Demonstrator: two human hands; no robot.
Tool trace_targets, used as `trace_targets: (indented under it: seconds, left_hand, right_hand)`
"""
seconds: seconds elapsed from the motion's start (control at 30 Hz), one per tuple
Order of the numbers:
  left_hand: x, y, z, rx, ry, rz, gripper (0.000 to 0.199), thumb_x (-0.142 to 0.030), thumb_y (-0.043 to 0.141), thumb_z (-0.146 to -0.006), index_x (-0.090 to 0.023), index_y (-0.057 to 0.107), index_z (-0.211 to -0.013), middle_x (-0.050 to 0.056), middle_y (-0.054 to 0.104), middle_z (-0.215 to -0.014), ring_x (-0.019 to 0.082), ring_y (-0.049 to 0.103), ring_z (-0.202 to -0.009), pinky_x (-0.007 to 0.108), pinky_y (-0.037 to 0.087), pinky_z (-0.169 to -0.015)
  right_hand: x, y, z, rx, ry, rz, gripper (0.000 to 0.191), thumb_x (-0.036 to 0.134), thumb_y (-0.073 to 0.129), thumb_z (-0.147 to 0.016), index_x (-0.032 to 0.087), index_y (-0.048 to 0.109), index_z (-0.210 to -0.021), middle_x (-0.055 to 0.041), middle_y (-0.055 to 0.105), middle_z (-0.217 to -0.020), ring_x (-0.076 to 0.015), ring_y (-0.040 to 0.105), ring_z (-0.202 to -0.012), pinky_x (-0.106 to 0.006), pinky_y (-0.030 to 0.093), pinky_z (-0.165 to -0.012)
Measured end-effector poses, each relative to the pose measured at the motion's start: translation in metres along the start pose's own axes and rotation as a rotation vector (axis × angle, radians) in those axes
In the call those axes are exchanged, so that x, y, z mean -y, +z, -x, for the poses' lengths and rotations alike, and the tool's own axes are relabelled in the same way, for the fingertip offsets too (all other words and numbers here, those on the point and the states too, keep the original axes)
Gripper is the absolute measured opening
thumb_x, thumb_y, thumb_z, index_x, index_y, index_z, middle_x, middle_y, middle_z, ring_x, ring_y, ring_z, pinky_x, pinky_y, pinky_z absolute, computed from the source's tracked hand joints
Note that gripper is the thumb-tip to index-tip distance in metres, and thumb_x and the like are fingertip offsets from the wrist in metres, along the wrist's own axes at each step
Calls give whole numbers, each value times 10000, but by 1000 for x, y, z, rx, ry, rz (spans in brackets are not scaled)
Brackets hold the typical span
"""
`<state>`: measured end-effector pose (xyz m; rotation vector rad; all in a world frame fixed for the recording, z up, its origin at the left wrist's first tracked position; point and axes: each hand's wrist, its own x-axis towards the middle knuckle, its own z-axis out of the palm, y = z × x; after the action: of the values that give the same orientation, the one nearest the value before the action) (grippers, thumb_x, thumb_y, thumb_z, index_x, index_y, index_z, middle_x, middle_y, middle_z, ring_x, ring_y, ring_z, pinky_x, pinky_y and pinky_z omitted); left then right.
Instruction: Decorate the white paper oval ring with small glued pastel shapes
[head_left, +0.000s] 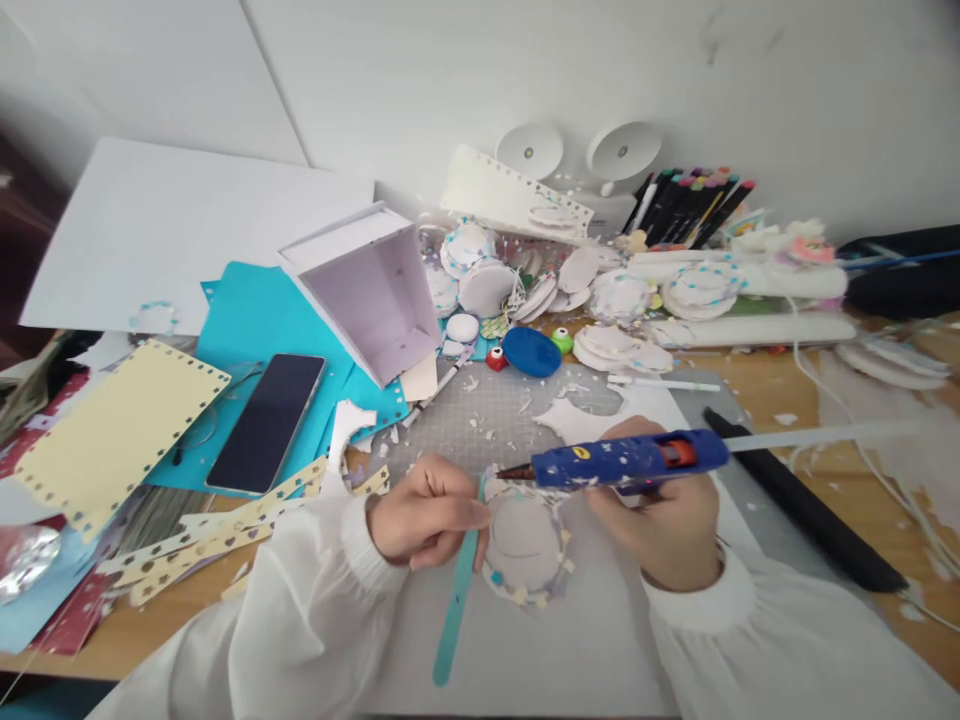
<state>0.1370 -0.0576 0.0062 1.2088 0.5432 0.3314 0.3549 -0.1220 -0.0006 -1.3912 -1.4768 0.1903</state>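
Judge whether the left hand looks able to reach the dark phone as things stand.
Probably yes: the phone lies uncovered, with only low paper scraps between it and the left hand, though that hand seems to hold a teal stick.

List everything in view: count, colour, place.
Glue gun: one, blue, front right
Craft stick: one, teal, front centre
Trimmed disc: one, mostly white, front centre
Sheets: several, bright blue, left
Phone: one, black, on sheets
Card: one, pale yellow, left
Strips: several, pale yellow, front left
Box: one, white, left of centre
Round piece: one, dark blue, centre
Beads: two, red and green, centre
Other discs: many, mostly white, back
Pens: many, mostly black, back right
Round fittings: two, white, back
Bar: one, black, right
Board: one, white, back left
Left hand: one, white sleeve, holding craft stick
Right hand: one, white sleeve, gripping glue gun
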Motion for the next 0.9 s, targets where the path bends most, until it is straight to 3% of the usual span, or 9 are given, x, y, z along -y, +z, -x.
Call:
trace_targets:
  seconds: [0.33, 0.7, 0.9]
  left_hand:
    - [5, -1, 0, 92, 6, 104, 553, -313, 581, -794, -209, 387, -287, -20, 301, -249, 132, 496, -362, 268, 463, -548]
    - [12, -5, 1, 141, 40, 146, 535, -274, 592, -816, -200, 404, -320, -25, 330, -257, 122, 495, -358, 232, 412, -455]
    - [11, -4, 0, 166, 95, 174, 525, -197, 556, -835, -186, 409, -331, -33, 330, -266, 103, 525, -387, 197, 434, -506]
  right_hand:
    - [-10, -4, -2, 3, -12, -50, 223, 111, 678, -643, 263, 532, -715, -8, 553, -720, -207, 556, -631, -353, 441, -553]
    - [-10, -2, -1, 7, -64, -77, 236, 105, 684, -645, 275, 539, -721, -3, 557, -691, -207, 549, -603, -353, 437, -525]
    - [-11, -1, 0, 2, -60, -74, 243, 90, 671, -643, 264, 544, -756, -7, 553, -694, -202, 543, -600, -350, 430, -524]
